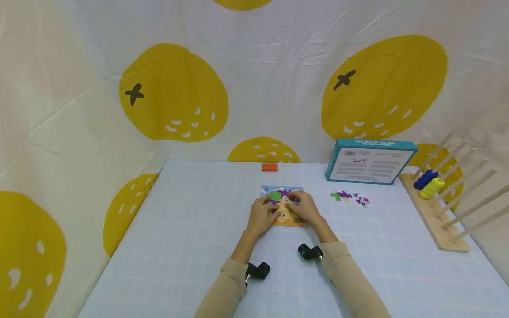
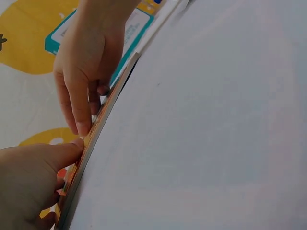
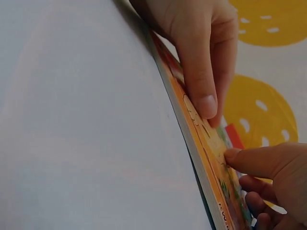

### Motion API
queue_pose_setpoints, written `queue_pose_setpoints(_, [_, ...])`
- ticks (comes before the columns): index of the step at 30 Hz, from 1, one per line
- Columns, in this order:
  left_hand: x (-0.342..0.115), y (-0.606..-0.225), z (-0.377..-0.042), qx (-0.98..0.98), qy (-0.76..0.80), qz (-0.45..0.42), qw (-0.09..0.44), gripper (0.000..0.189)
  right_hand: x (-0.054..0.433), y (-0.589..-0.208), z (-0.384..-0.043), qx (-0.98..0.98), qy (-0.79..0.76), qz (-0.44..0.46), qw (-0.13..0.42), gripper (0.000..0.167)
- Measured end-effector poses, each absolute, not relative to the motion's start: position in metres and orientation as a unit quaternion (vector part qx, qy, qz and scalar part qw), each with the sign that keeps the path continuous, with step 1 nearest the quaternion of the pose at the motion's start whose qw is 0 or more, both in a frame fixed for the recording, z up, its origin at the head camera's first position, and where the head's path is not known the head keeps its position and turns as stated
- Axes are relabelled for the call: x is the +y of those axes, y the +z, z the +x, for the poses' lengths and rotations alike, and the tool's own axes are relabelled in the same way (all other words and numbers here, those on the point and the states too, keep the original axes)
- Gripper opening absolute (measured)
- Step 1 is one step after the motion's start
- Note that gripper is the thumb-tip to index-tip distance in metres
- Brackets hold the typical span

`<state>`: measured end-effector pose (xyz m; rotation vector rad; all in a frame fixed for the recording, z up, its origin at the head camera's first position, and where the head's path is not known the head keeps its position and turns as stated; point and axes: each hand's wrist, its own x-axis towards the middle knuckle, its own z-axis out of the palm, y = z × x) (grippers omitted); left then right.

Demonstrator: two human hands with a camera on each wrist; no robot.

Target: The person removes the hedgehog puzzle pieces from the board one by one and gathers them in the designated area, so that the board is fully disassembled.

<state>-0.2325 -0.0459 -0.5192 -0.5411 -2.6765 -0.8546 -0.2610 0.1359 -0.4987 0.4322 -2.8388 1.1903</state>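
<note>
A flat picture puzzle (image 1: 287, 217) with a cartoon character lies on the table between both hands. My left hand (image 1: 260, 215) rests on its left side, with the thumb and fingertips touching the picture. On the right side, my right hand (image 1: 305, 206) presses its fingertips and thumb on the puzzle near the character's eye. The fingertips of the two hands nearly meet in the left wrist view. Seen edge-on in the right wrist view, the puzzle board (image 3: 206, 158) lies under both hands. Whether a loose piece sits under the fingers is hidden.
Loose puzzle pieces (image 1: 341, 195) and further pieces (image 1: 362, 201) lie right of the puzzle. An orange block (image 1: 269, 167) is near the back edge. A teal-edged box (image 1: 370, 163) stands at the back right, beside a wooden peg rack (image 1: 431, 216) with blue and yellow beads.
</note>
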Motion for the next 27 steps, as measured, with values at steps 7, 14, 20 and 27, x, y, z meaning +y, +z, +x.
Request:
queue_pose_setpoints(7, [-0.05,-0.52,-0.226,-0.916,-0.32,-0.199,0.138,0.027,0.129,-0.49,-0.269,-0.917,0.373,0.139,-0.002,0.035])
queue_pose_setpoints(14, [-0.052,-0.525,-0.22,-0.907,-0.328,-0.212,0.154,0.024,0.11,-0.499,-0.279,-0.919,0.363,0.147,0.051,0.037])
queue_pose_setpoints(20, [-0.054,-0.525,-0.217,-0.905,-0.34,-0.211,0.145,0.024,0.094,-0.498,-0.285,-0.934,0.326,0.136,0.054,0.038])
queue_pose_setpoints(27, [-0.055,-0.524,-0.215,-0.905,-0.341,-0.21,0.145,0.024,0.09,-0.496,-0.291,-0.937,0.321,0.132,0.039,0.037])
